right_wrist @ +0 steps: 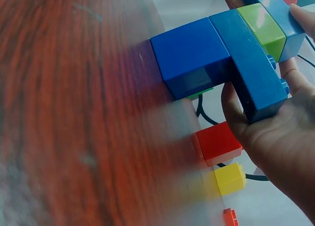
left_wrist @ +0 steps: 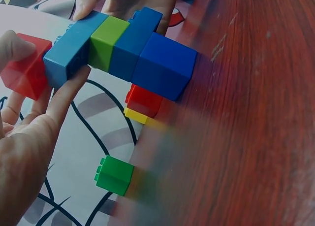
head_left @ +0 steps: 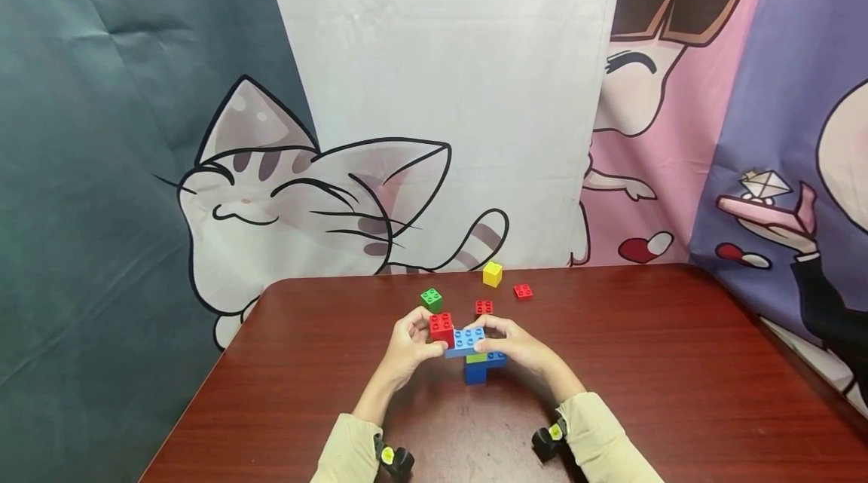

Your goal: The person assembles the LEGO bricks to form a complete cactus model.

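Note:
A stack of toy building bricks stands on the table, with a dark blue brick (right_wrist: 189,53) at the bottom. Above it come a long blue brick (right_wrist: 251,68), a lime green brick (left_wrist: 108,43) and a long light blue brick (head_left: 465,341). At the top left end sits a red brick (head_left: 441,328). My left hand (head_left: 404,347) pinches this red brick, its thumb on one side; one finger also touches the light blue brick's underside. With thumb and fingers, my right hand (head_left: 517,345) grips the light blue brick's right end.
Behind the stack lie a green brick (head_left: 431,299), another red brick (head_left: 484,307), a yellow brick (head_left: 493,273) and a small red brick (head_left: 523,291) near the far edge. The brown wooden table (head_left: 285,392) meets a printed cloth backdrop (head_left: 434,53).

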The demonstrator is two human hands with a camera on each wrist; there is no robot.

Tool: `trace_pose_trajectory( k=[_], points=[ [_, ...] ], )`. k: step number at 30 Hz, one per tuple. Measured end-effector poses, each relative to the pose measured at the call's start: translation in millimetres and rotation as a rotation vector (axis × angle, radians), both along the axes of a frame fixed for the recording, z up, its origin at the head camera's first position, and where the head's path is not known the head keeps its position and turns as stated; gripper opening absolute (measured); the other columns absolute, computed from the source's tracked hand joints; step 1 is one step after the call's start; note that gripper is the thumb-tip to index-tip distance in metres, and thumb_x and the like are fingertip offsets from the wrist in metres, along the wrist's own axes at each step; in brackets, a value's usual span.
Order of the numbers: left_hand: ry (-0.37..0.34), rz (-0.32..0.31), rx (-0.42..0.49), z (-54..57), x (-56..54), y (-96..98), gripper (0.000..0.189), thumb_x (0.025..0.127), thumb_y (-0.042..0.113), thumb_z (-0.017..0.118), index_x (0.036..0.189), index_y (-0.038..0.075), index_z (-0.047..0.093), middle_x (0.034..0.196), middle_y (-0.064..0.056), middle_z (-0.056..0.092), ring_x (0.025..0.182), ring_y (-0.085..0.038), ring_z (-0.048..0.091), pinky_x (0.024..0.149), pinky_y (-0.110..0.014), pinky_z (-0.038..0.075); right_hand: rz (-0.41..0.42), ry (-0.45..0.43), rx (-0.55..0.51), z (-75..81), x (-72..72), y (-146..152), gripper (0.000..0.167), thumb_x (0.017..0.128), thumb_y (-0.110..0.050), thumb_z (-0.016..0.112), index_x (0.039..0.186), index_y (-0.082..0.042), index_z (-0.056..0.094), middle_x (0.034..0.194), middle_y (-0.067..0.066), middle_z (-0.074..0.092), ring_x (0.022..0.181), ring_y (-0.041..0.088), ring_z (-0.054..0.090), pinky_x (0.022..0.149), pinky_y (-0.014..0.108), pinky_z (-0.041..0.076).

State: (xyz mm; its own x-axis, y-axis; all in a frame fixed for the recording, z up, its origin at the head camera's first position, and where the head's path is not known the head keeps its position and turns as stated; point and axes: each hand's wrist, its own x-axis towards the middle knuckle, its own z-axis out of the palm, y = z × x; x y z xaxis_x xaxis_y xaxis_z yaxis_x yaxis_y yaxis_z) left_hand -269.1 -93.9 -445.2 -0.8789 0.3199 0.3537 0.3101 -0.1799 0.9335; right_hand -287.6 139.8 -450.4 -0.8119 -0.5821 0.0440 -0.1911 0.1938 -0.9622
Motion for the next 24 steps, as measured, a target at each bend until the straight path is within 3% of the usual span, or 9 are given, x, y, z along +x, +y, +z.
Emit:
trace_pose_trajectory(
  k=[5, 16, 24],
  points=[
    [-0.004, -0.003, 0.005, 0.8, 0.7, 1.5, 0.034, 0.073, -0.011, 0.064, 0.102, -0.019, 0.047, 0.091, 0.009, 0.066, 0.086, -0.007, 0.063, 0.079, -0.020, 0.056, -0.022, -0.018, -0.004, -1.3, 0.2, 0.0, 0.038, 0.092, -0.027, 0.062, 0.122, -0.004, 0.057, 0.111, 0.003, 0.060, 0.101, 0.020, 0.055, 0.087, 0.034, 0.048],
    [-0.049, 0.063, -0.051, 2.4, -1.1, 4.1, 0.033, 0.072, -0.011, 0.066, 0.102, -0.016, 0.053, 0.091, 0.000, 0.064, 0.085, -0.011, 0.061, 0.078, -0.020, 0.056, -0.020, -0.039, -0.024, -3.2, -1.2, 2.7, 0.041, 0.092, -0.029, 0.062, 0.124, -0.004, 0.056, 0.109, 0.002, 0.058, 0.100, 0.020, 0.055, 0.085, 0.034, 0.049],
    [-0.046, 0.081, -0.049, -0.8, 0.6, 5.2, 0.032, 0.072, -0.011, 0.065, 0.101, -0.017, 0.053, 0.088, 0.004, 0.065, 0.084, -0.009, 0.061, 0.077, -0.018, 0.055, -0.004, -0.050, -0.037, -5.0, -2.1, 4.0, 0.040, 0.092, -0.028, 0.061, 0.123, -0.003, 0.055, 0.107, 0.001, 0.058, 0.099, 0.018, 0.055, 0.085, 0.033, 0.049]
  ],
)
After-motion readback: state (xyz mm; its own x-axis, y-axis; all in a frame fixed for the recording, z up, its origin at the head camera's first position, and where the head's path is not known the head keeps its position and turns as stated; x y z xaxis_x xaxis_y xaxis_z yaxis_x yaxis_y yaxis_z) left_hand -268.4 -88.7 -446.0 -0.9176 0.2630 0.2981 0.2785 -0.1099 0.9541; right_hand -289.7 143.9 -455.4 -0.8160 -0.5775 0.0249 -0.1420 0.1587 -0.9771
